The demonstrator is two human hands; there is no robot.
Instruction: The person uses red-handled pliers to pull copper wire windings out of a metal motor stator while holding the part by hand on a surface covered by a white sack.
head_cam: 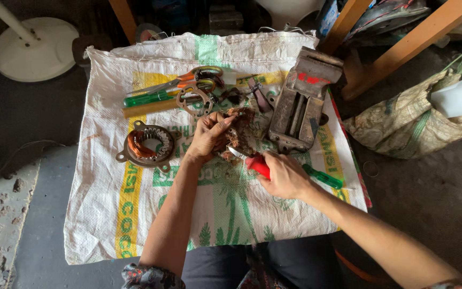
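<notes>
My left hand (208, 135) grips a rusty brown motor part wound with copper wire (240, 128), holding it just above the white woven sack (102, 214). My right hand (283, 175) is closed on a red-handled cutting tool (256, 165); its metal tip touches the underside of the wound part. A second motor stator with copper coils (146, 144) lies on the sack to the left of my left hand.
Orange-handled scissors (188, 79), a green-handled screwdriver (148, 98), a metal bracket ring (194, 99) and a grey metal vise (301, 101) lie at the sack's far side. Another green screwdriver (323, 177) lies by my right hand. A white fan base (33, 48) and wooden legs (402, 48) stand beyond.
</notes>
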